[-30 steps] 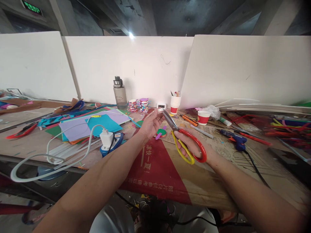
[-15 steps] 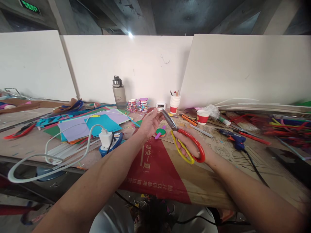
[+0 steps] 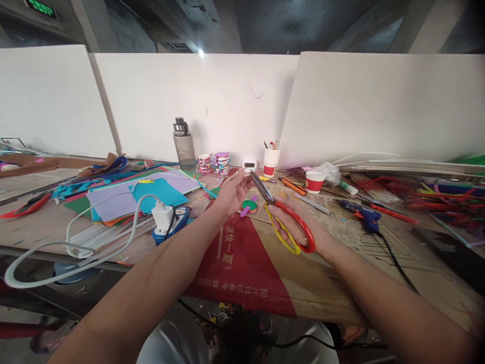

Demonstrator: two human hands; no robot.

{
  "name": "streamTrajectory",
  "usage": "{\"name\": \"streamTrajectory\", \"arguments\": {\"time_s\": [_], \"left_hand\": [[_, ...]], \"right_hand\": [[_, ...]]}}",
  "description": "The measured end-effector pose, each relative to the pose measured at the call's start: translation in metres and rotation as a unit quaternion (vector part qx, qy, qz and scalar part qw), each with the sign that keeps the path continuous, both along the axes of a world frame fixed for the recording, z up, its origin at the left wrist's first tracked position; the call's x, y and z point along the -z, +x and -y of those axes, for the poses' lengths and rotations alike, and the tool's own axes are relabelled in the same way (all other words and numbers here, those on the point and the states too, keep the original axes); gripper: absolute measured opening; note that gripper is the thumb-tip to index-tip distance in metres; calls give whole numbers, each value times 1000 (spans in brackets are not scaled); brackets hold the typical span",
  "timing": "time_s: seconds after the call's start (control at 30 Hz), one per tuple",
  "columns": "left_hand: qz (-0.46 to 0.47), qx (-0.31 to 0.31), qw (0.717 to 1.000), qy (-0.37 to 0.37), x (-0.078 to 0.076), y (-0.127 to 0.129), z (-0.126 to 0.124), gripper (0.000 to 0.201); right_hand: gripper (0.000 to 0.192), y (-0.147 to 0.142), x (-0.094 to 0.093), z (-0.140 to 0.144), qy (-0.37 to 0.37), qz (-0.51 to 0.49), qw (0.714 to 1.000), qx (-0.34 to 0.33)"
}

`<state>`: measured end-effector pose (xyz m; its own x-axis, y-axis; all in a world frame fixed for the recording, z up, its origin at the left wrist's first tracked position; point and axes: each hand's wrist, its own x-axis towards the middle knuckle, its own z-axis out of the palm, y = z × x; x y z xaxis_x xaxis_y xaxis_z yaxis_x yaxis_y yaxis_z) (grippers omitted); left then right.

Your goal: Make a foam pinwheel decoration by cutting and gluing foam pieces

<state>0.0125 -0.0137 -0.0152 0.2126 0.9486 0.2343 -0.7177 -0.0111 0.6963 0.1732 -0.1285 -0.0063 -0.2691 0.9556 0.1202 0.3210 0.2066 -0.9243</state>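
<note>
My right hand grips scissors with one red and one yellow handle loop; the blades point up and left toward my left hand. My left hand is raised palm-up over the table, its fingertips pinching a small white piece right at the blade tips. Just below, a small round green and red paper piece with a pink strip lies on the cardboard-covered table.
Coloured paper sheets lie at left, with a white charger and cable on a blue tool. A water bottle, paper cups and tape rolls stand at the back. A blue glue gun and pipe cleaners lie right.
Both hands and the scissors hold nearly the same pose; the view has shifted slightly, so everything sits a little lower-left in the frame.
</note>
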Motion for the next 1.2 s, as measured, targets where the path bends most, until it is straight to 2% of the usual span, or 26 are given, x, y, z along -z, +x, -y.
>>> {"name": "streamTrajectory", "arguments": {"time_s": [0.3,0.6,1.2], "left_hand": [[-1,-3,1000,-16,-4,0,5,23],[-1,-6,1000,-17,-3,1,3,22],[-13,-12,1000,7,-3,1,3,19]], "right_hand": [[28,-9,-8,4,13,21,999,20],[29,-4,2,0,1,-15,1000,5],[30,-3,8,-1,4,-26,1000,1]]}}
